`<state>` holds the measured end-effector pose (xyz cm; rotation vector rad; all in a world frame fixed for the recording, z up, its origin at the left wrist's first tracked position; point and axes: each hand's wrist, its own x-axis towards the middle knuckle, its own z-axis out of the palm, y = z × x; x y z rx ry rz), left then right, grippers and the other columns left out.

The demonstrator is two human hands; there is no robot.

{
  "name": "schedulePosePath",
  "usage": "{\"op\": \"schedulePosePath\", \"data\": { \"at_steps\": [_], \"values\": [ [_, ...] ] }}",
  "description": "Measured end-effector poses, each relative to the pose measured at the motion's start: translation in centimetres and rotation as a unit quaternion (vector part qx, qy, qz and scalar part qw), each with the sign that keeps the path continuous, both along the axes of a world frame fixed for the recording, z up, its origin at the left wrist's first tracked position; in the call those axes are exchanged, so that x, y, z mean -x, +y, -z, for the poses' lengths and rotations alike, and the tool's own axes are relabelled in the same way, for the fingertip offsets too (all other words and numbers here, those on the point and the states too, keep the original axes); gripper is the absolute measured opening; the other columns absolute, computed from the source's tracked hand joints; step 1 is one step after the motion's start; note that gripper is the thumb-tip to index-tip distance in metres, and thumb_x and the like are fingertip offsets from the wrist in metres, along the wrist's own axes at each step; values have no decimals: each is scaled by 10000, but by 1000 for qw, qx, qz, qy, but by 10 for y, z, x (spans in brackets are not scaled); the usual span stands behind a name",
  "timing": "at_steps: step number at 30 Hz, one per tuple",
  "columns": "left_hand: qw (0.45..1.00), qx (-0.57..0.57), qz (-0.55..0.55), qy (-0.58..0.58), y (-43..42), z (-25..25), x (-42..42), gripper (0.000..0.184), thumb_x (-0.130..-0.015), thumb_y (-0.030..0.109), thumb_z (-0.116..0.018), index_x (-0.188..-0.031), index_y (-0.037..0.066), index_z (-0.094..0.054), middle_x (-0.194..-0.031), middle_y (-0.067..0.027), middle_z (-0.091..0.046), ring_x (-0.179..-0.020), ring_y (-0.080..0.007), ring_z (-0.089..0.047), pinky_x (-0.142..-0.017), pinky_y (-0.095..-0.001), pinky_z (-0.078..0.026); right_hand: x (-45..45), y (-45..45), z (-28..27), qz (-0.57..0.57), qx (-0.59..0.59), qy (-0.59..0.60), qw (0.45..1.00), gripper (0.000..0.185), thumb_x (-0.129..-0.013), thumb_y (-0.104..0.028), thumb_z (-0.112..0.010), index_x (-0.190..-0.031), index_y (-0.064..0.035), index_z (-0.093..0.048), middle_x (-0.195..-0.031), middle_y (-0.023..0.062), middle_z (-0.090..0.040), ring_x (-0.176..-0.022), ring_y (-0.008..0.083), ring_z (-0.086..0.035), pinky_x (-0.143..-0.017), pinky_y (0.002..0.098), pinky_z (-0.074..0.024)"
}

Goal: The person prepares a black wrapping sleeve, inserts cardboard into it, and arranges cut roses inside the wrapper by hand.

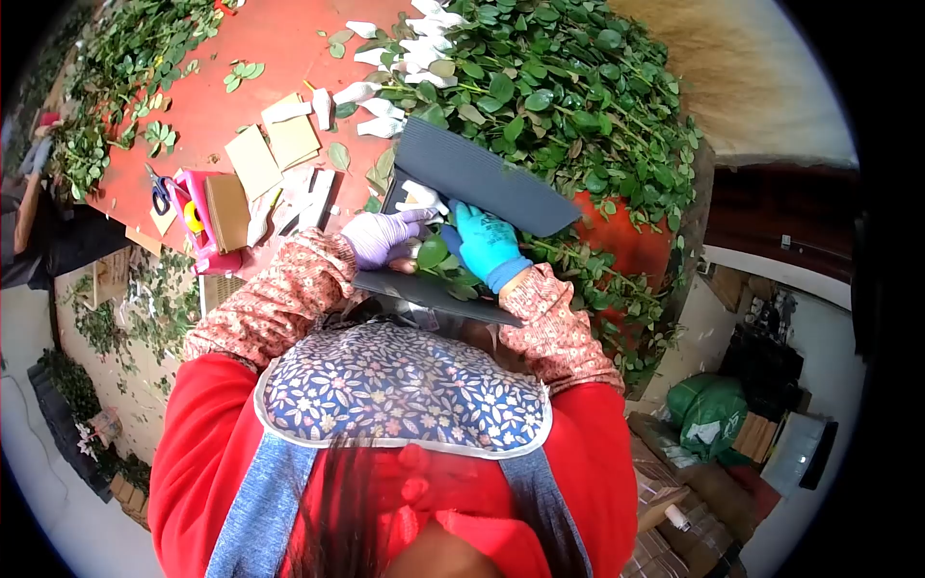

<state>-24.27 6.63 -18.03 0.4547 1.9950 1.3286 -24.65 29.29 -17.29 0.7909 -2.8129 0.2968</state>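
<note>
Between the raised flaps of a dark grey ribbed sheet [482, 178] lie white-wrapped flower heads [421, 196] and green leaves [433, 252]. My left hand [387, 238], in a lavender glove, is at the left end of the sheet beside these heads. Its fingers are curled, and what they hold is partly hidden. My right hand [487, 246], in a teal glove with a dark blue cuff, bends over the leafy stems inside the sheet, its fingers pointing up and left. Nearest my body is the sheet's lower flap [438, 297].
A big heap of leafy stems [568, 87] with white-wrapped heads [424, 48] covers the red table's right side. Cardboard pieces [253, 162], a pink holder [198, 217] and scissors [159, 193] are left. Another person's arm [37, 159] shows at the far left.
</note>
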Motion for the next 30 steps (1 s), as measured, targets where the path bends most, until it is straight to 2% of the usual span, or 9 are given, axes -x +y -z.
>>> {"op": "schedulePosePath", "data": {
  "at_steps": [2, 4, 7, 9, 12, 15, 16, 20, 30],
  "values": [
    [994, -74, -28, -68, 1, -6, -1, 316, -894, 60, -562, -1209, 75, -562, -1353, -91, -514, -896, -270, -655, -777, -341, -531, -4, 9, 4, 16, -7, -65, 998, 306, -871, -266, -575, -1115, -81, -575, -1006, 142, -619, -835, 347, -609, -713, 468, -481],
    [973, 29, 101, 204, -2, -2, 0, 315, -875, 25, -574, -1188, 52, -564, -1380, -67, -495, -968, -265, -642, -824, -338, -524, -2, 13, 5, 39, -16, -141, 989, 231, -858, -241, -580, -1041, -100, -590, -943, 138, -610, -848, 342, -609, -710, 473, -484],
    [958, -25, 81, 273, -4, 25, -1, 440, -836, -20, -595, -1262, 73, -535, -1333, -29, -538, -945, -226, -630, -816, -301, -523, -5, 17, 13, 56, -26, -122, 991, 261, -812, -198, -604, -1059, -114, -595, -1002, 112, -608, -883, 331, -606, -712, 463, -492],
    [998, -51, 10, -29, -1, 8, -2, 458, -800, -66, -613, -1240, 43, -546, -1398, -43, -479, -1066, -241, -599, -882, -305, -501, -7, 16, 21, 73, -30, -96, 992, 297, -785, -181, -613, -1076, -122, -596, -1030, 94, -604, -905, 327, -602, -715, 458, -495],
    [982, -68, 42, 171, -5, 12, -4, 393, -841, -16, -619, -1225, 34, -551, -1331, -147, -518, -1240, -265, -501, -966, -332, -461, -9, 16, 27, 79, -28, -54, 995, 401, -733, -152, -627, -1132, -141, -589, -1119, 63, -584, -957, 315, -589, -730, 459, -497],
    [918, -299, -215, -148, 1, 26, -2, 225, -886, -6, -603, -1109, -6, -573, -1181, -111, -593, -1087, -209, -588, -919, -323, -495, -9, 13, 22, 89, -15, -60, 994, 397, -763, -207, -644, -1150, -143, -588, -1155, 76, -571, -976, 324, -582, -737, 480, -490],
    [894, -358, -250, -99, 4, 28, 4, 180, -896, -11, -596, -1075, -1, -576, -1080, -70, -606, -961, -158, -608, -848, -292, -517, -9, 15, 22, 84, -13, -53, 995, 407, -739, -216, -660, -1131, -138, -581, -1150, 99, -563, -982, 330, -578, -761, 486, -478],
    [924, -143, -323, -145, 12, 23, 30, 221, -867, 157, -701, -1020, 6, -651, -913, -12, -659, -818, -91, -594, -743, -245, -490, -10, 19, 26, 75, -15, -34, 996, 482, -703, -246, -678, -1153, -136, -547, -1158, 113, -555, -968, 335, -584, -747, 497, -479],
    [903, -80, -420, -50, 16, 7, 21, 160, -874, 169, -681, -802, 30, -650, -752, -19, -628, -651, -113, -571, -572, -256, -507, -11, 19, 46, 106, -5, -2, 994, 362, -785, -244, -637, -1126, -159, -552, -1210, 65, -528, -1009, 337, -560, -741, 486, -485]
  ]
}}
